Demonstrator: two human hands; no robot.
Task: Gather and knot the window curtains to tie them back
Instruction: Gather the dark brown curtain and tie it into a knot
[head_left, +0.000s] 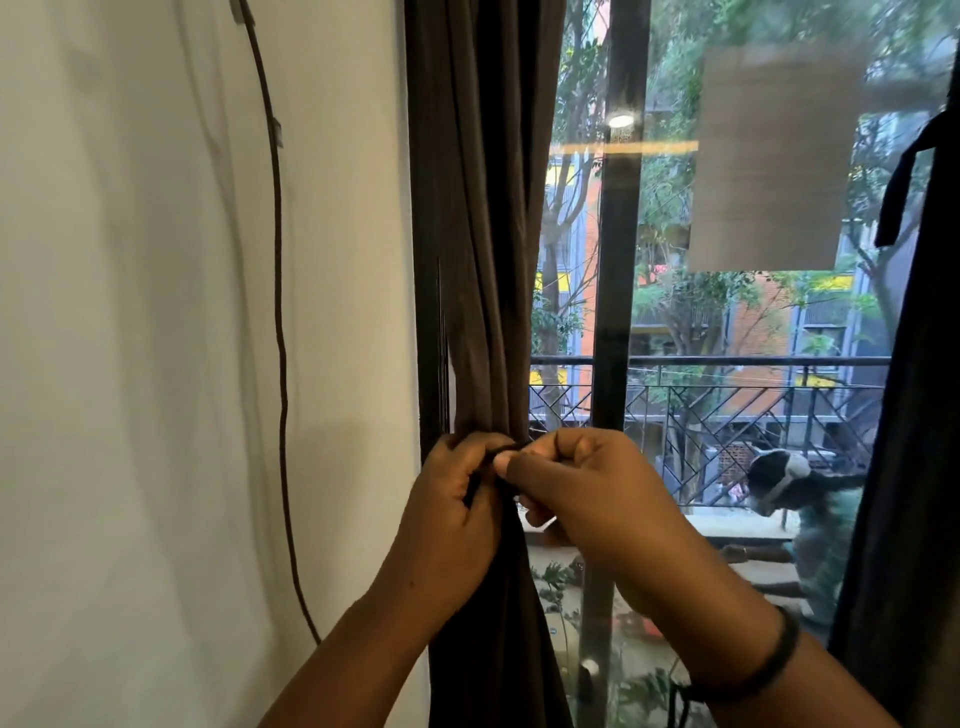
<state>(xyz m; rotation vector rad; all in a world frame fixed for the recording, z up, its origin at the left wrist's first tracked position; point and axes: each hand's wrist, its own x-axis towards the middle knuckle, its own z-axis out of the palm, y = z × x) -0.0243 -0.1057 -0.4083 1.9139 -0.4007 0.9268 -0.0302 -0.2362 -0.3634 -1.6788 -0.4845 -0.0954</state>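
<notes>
White wall (156, 364) meets window (727, 322), where the brown curtain (483, 260) hangs bunched. Left hand (452, 514) and right hand (587, 493) both pinch a dark tie (506, 449) around it, fingertips together. Their fingers hide any knot.

Brown fabric curtain (483, 234) hangs at left edge of glass window (737, 322), gathered into a narrow bundle at hand height. Left hand (452, 512) closed around the bundle from the wall side. Right hand (587, 493) touching the left, thumb and forefinger pinching a thin dark tie strip (506, 449) at the gather. Black cord bracelet (769, 660) on right wrist. Dark cable (280, 332) runs down white wall (130, 364). Second dark curtain (914, 415) at right edge.
</notes>
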